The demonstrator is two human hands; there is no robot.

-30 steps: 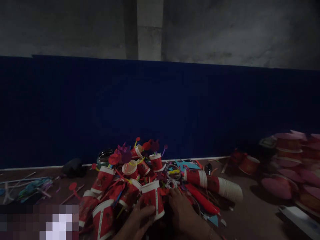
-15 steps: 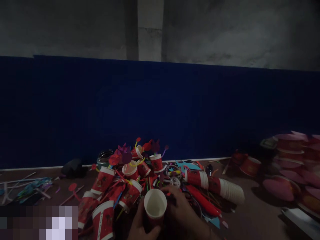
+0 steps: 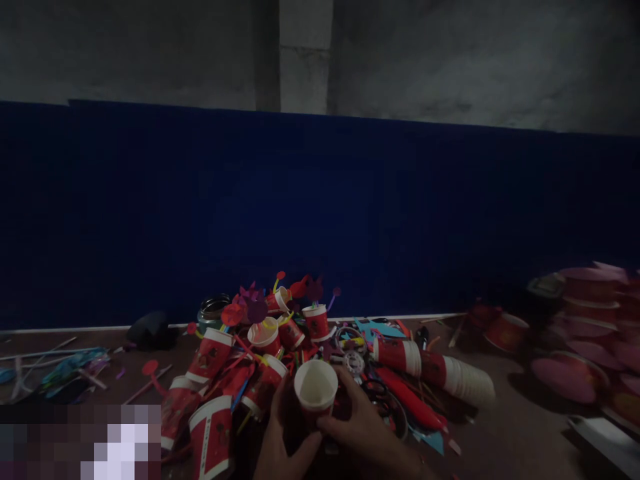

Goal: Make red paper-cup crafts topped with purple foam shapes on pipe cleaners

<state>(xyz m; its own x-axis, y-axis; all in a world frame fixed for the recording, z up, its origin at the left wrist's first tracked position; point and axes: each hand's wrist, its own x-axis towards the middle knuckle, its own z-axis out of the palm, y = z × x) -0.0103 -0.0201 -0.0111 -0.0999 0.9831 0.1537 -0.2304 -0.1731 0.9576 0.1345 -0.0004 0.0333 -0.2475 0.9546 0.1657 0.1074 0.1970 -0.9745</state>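
A red paper cup (image 3: 315, 388) with a white inside stands upright at the bottom centre, its mouth facing me. My left hand (image 3: 283, 443) wraps round its left side from below. My right hand (image 3: 363, 430) closes on its right side, thumb near the rim. Just behind the cup lies a heap of red paper cups (image 3: 235, 373) with coloured straws and paper flowers stuck in them. A roll of clear tape (image 3: 354, 363) sits beside my right hand's fingers.
A lying stack of nested cups (image 3: 435, 373) stretches right of the heap. Pink-lidded red bowls (image 3: 590, 320) pile up at the far right. A glass jar (image 3: 211, 310) and a dark object (image 3: 150, 330) stand by the blue wall (image 3: 320, 213). Loose straws (image 3: 55, 363) lie at left.
The cup was lying on its side under my left hand a second ago; now it is upright and both hands hold it, slightly farther up in view.
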